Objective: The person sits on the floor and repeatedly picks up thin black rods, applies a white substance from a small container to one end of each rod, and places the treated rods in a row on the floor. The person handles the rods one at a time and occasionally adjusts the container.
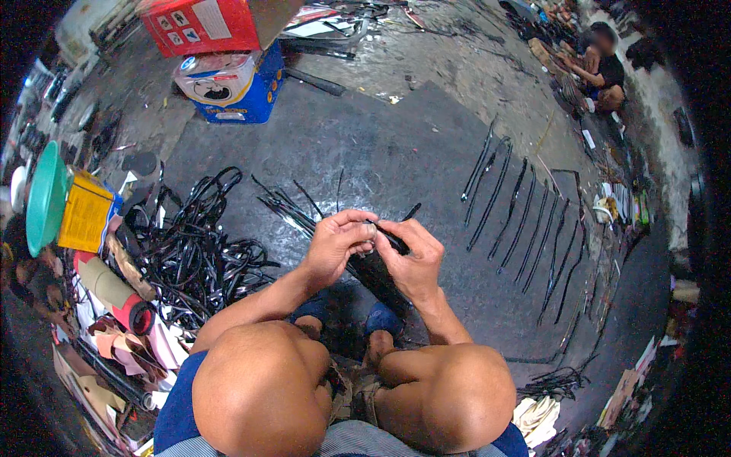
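Close together in front of my knees, both hands are closed with the fingertips nearly meeting. My right hand (415, 259) grips a glossy black strip (396, 242) that shows between its thumb and fingers. My left hand (335, 240) pinches at the same spot, its thumb and fingers bent inward; the exact hold is partly hidden by the fingers. Beneath the hands a bundle of long black strips (285, 206) lies slantwise on the floor, its far ends fanned out. To the left is a tangled heap of shiny black strips (202, 240).
On the right, several black strips (525, 217) lie in a spaced row on a dark mat (304, 145). Boxes, a blue one (263, 91) and a red one (171, 27), stand far left. A green basin (47, 198) and yellow tin (85, 209) are left. A person (605, 68) sits far right.
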A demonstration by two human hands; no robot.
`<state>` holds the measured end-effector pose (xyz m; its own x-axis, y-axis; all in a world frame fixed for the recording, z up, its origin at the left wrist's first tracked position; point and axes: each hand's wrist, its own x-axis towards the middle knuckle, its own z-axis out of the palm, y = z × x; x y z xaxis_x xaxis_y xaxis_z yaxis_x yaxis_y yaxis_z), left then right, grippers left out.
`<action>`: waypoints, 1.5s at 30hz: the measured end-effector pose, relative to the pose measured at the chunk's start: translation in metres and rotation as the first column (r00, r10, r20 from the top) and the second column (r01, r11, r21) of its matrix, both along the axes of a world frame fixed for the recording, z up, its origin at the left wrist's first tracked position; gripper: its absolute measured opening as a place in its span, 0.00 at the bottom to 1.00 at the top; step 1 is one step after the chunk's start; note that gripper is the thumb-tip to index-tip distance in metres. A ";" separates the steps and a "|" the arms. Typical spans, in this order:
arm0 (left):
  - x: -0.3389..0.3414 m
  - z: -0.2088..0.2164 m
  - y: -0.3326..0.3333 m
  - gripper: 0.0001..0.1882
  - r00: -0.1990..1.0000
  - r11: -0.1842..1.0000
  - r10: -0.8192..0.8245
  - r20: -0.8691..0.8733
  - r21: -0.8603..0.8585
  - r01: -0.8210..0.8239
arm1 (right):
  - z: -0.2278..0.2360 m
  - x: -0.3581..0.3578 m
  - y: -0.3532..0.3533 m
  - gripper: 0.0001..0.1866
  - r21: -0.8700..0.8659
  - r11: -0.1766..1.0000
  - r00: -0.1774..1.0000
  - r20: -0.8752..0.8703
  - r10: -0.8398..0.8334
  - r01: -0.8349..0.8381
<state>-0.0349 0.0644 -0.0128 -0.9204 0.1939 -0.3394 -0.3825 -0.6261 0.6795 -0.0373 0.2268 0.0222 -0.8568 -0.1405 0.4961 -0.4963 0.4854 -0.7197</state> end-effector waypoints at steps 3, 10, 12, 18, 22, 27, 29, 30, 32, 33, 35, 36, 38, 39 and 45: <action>0.000 -0.003 0.004 0.06 1.000 0.999 0.029 -0.007 0.027 -0.029 | 0.002 -0.001 -0.002 0.09 -0.033 0.999 1.000 -0.011 -0.007 0.007; -0.013 -0.002 -0.006 0.02 0.982 0.982 0.038 -0.185 -0.174 -0.070 | 0.015 0.007 0.009 0.07 0.061 0.996 0.997 -0.037 0.071 -0.069; -0.020 0.004 -0.019 0.02 0.978 0.969 0.131 -0.163 -0.187 -0.161 | 0.019 0.011 0.009 0.07 0.108 0.990 0.994 -0.053 0.092 -0.086; -0.041 -0.003 -0.073 0.04 0.967 0.928 0.228 -0.114 -0.276 -0.251 | 0.004 0.037 0.022 0.07 0.054 0.996 0.997 0.026 0.076 -0.077; -0.063 -0.036 -0.113 0.04 0.937 0.869 0.345 -0.053 -0.358 -0.341 | -0.005 0.063 0.052 0.06 0.139 0.988 0.980 0.197 0.036 -0.064; -0.084 -0.112 -0.170 0.09 0.838 0.828 0.522 0.158 -0.332 -0.453 | -0.038 0.108 0.111 0.07 0.394 0.906 0.987 0.041 0.153 -0.157; -0.057 -0.141 -0.299 0.13 0.782 0.750 0.617 0.088 -0.364 -0.552 | -0.054 0.129 0.135 0.07 0.274 0.962 0.945 0.317 -0.077 -0.014; -0.047 -0.140 -0.338 0.13 0.714 0.635 0.700 0.024 -0.479 -0.607 | -0.059 0.134 0.148 0.07 0.234 0.969 0.874 0.453 -0.176 0.074; -0.057 -0.129 -0.262 0.08 0.885 0.493 0.464 -0.037 -0.819 -0.293 | -0.051 0.169 0.191 0.08 0.323 0.918 0.752 0.540 -0.378 0.229; -0.046 -0.110 -0.236 0.05 0.923 0.409 0.328 -0.201 -0.851 -0.330 | -0.052 0.174 0.197 0.08 0.321 0.910 0.703 0.583 -0.408 0.262; -0.046 -0.065 -0.147 0.03 0.868 0.346 -0.022 -0.496 -0.818 -0.459 | -0.038 0.163 0.178 0.09 0.284 0.946 0.816 0.501 -0.288 0.159; -0.042 -0.035 -0.091 0.08 0.883 0.465 -0.136 -0.449 -0.816 -0.343 | -0.031 0.156 0.166 0.09 0.281 0.954 0.855 0.464 -0.232 0.106; -0.017 0.049 -0.025 0.25 0.657 0.435 -0.592 -0.467 -0.871 -0.228 | -0.010 0.121 0.139 0.08 0.138 0.976 0.925 0.364 0.108 -0.168; -0.007 0.070 0.000 0.32 0.512 0.463 -0.763 -0.394 -0.886 0.010 | -0.003 0.108 0.130 0.08 0.092 0.971 0.919 0.353 0.177 -0.223; 0.014 0.053 0.020 0.15 0.308 0.494 -0.830 -0.465 -0.869 0.019 | 0.041 0.074 0.115 0.05 0.081 0.978 0.925 0.348 0.152 -0.192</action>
<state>-0.0213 0.0840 0.0406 -0.6028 0.7718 0.2023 0.5164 0.1841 0.8363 0.0364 0.3413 0.0635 -0.9283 -0.3383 0.1540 -0.3163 0.5012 -0.8054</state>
